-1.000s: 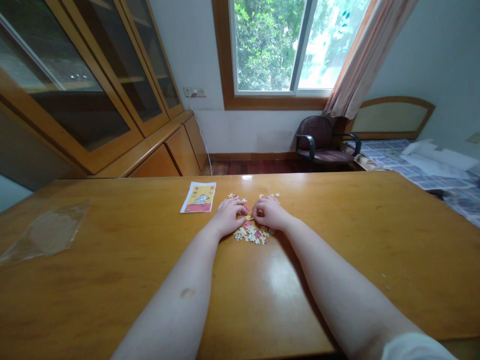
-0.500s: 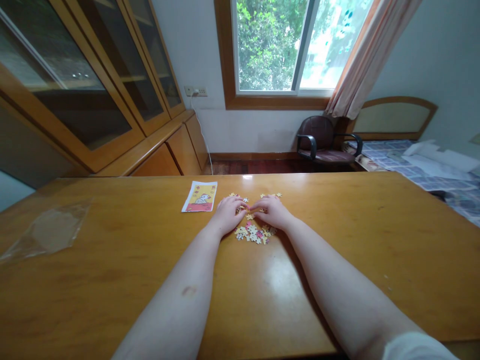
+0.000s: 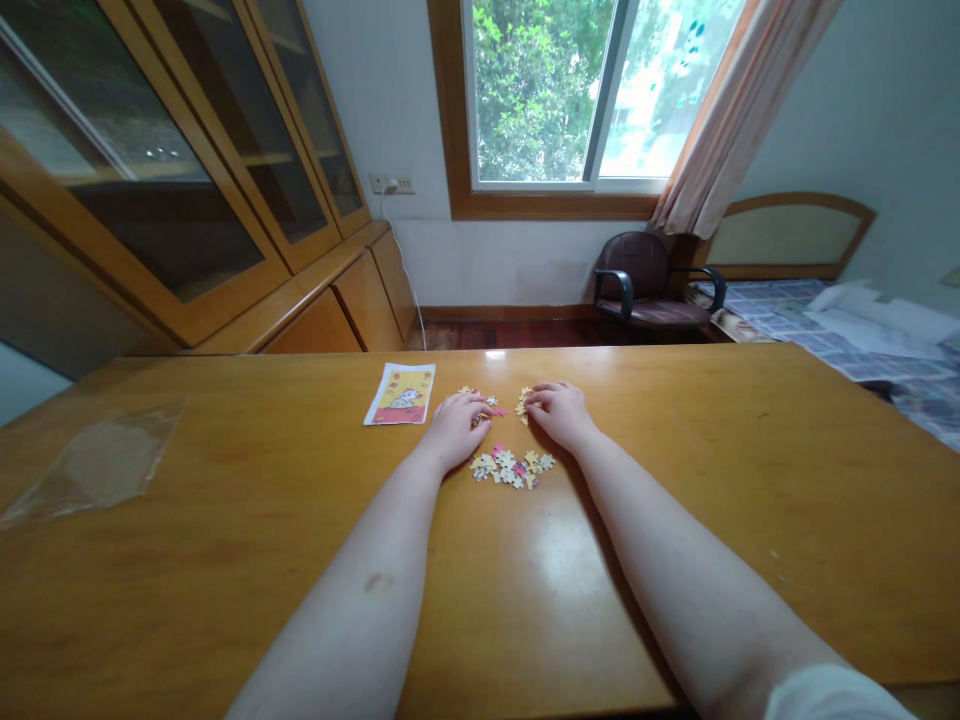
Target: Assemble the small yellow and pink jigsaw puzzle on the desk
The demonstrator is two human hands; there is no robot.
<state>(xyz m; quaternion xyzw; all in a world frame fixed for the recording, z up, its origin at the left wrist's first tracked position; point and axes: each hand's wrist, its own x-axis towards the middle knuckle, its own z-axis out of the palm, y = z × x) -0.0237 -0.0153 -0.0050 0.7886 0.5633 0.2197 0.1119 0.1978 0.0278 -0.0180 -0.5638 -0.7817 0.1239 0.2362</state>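
Note:
Loose jigsaw pieces (image 3: 511,467), yellow, white and pink, lie in a small heap on the wooden table (image 3: 225,520). My left hand (image 3: 456,428) rests just left of the heap, fingers curled over a few pieces at its far edge. My right hand (image 3: 559,410) lies beyond the heap, its fingers flat and pointing left onto a small cluster of yellow pieces (image 3: 523,402). A printed picture card (image 3: 400,394) with a yellow and red design lies to the left of my left hand.
A clear plastic bag (image 3: 97,462) lies flat near the table's left edge. Behind the table stand glass-door wooden cabinets (image 3: 187,190), a dark office chair (image 3: 649,285) under the window, and a bed (image 3: 847,330) on the right.
My right hand has moved away from the left one, up and to the right, onto the far yellow pieces. The left hand has stayed almost where it was.

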